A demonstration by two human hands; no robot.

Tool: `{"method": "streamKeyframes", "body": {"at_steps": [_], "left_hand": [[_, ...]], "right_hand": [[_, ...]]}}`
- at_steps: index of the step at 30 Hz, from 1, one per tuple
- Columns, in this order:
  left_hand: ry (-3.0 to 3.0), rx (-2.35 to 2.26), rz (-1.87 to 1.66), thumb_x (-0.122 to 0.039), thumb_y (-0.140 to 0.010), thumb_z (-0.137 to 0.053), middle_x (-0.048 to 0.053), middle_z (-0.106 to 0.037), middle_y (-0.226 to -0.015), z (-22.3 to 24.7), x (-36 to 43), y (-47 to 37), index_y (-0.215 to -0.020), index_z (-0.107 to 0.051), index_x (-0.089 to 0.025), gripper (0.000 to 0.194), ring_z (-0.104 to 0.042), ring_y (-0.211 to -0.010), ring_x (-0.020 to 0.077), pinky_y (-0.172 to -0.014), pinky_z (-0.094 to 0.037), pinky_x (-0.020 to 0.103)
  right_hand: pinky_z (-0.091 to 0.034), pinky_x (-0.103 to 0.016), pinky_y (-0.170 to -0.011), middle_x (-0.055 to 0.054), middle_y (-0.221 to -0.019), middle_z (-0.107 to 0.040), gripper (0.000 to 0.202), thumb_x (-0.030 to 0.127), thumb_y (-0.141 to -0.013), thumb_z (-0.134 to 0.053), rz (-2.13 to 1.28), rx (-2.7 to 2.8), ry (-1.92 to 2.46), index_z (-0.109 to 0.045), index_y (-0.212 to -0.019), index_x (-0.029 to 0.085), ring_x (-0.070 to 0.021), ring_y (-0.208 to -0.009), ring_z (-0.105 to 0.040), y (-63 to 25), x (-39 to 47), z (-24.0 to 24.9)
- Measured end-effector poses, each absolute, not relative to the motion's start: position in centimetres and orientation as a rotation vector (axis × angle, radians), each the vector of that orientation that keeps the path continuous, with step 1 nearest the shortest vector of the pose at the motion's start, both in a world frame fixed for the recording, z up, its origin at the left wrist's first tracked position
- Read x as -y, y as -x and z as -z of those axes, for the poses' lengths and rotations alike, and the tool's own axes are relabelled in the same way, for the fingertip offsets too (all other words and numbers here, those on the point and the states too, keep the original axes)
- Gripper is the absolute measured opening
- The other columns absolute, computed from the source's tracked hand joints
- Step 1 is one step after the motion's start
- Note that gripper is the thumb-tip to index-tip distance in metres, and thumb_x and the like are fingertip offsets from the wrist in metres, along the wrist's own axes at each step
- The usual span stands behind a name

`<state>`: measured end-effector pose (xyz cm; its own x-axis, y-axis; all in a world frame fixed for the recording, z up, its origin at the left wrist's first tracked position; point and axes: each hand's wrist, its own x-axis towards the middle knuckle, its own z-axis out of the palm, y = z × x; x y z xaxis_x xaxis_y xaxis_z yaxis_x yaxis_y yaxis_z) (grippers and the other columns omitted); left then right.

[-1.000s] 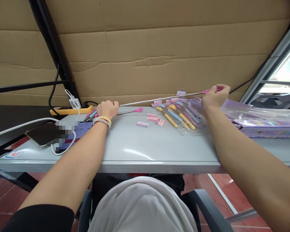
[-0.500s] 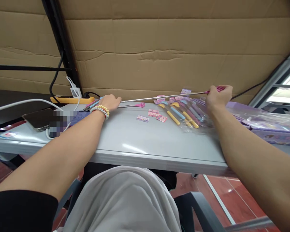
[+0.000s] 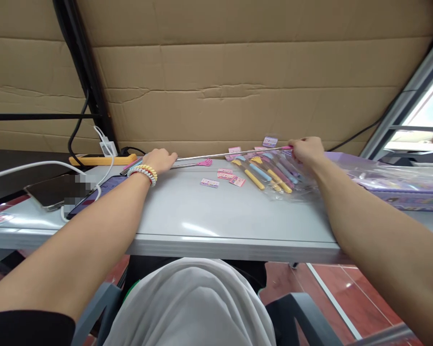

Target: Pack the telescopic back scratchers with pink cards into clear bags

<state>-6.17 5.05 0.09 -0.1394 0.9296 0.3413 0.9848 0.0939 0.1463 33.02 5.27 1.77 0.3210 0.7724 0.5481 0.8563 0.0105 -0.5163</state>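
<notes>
A telescopic back scratcher [image 3: 234, 153] stretches nearly level across the back of the table, its thin metal rod extended. My right hand [image 3: 306, 150] is closed around its pink end at the right. At the other end my left hand [image 3: 160, 161] is closed on the rod, hiding the part inside the fingers. Just beneath that rod lies a second back scratcher with a pink claw head [image 3: 205, 162]; its handle side is hidden by my left hand. Several bagged back scratchers [image 3: 270, 173], in yellow, blue and purple, lie left of my right hand.
Small pink and purple cards [image 3: 225, 175] lie mid-table. A purple box [image 3: 400, 198] with clear plastic stands at right. At left are a phone [image 3: 56, 190], a white cable [image 3: 39, 164] and a yellow power strip [image 3: 126, 160]. Cardboard [image 3: 238, 67] walls the back.
My right hand has moved left and lower with the pink end of the back scratcher, and the rod sits lower. My left hand keeps its grip. The view has tilted slightly.
</notes>
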Motion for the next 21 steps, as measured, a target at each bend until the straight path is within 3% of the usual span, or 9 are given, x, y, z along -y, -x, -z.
{"method": "streamKeyframes", "body": {"at_steps": [2, 5, 13, 21], "left_hand": [[1.936, 2.154, 0.537, -0.046, -0.080, -0.028, 0.019, -0.066, -0.099, -0.2, -4.8, 5.5, -0.090, -0.070, -0.014, 0.054, -0.060, -0.092, 0.0332, -0.072, -0.044, 0.037], [1.903, 2.080, 0.599, -0.046, -0.083, -0.024, 0.019, -0.066, -0.098, -0.4, -4.1, 4.1, -0.093, -0.070, -0.012, 0.058, -0.060, -0.091, 0.0328, -0.074, -0.044, 0.038], [1.891, 2.035, 0.677, -0.047, -0.086, -0.020, 0.019, -0.066, -0.094, -0.5, -2.3, 2.1, -0.092, -0.070, -0.011, 0.062, -0.060, -0.090, 0.0320, -0.076, -0.043, 0.038], [2.125, 1.902, 0.650, -0.056, -0.086, -0.015, 0.018, -0.066, -0.092, 0.0, -0.2, -0.7, -0.092, -0.070, -0.012, 0.071, -0.060, -0.089, 0.0307, -0.074, -0.041, 0.036]], "right_hand": [[-0.031, -0.029, -0.049, -0.003, -0.042, -0.043, 0.030, 0.034, -0.080, -0.047, 0.059, 1.500, 1.788, -0.053, -0.058, 0.014, -0.0125, -0.043, -0.039, -31.0, -4.6, -2.1], [-0.031, -0.026, -0.051, -0.001, -0.045, -0.044, 0.041, 0.043, -0.081, -0.045, 0.061, 1.749, 1.640, -0.049, -0.051, 0.016, -0.0114, -0.048, -0.040, -27.2, -3.2, -2.5], [-0.026, -0.026, -0.048, 0.003, -0.047, -0.035, 0.041, 0.053, -0.075, -0.053, 0.086, 1.898, 1.335, -0.057, -0.057, 0.016, -0.0095, -0.048, -0.031, -23.3, -0.7, -2.5], [-0.027, -0.025, -0.049, 0.001, -0.050, -0.045, 0.044, 0.058, -0.070, -0.054, 0.170, 2.151, 1.206, -0.053, -0.056, 0.017, -0.0104, -0.050, -0.036, -21.0, -0.2, -1.3]]}}
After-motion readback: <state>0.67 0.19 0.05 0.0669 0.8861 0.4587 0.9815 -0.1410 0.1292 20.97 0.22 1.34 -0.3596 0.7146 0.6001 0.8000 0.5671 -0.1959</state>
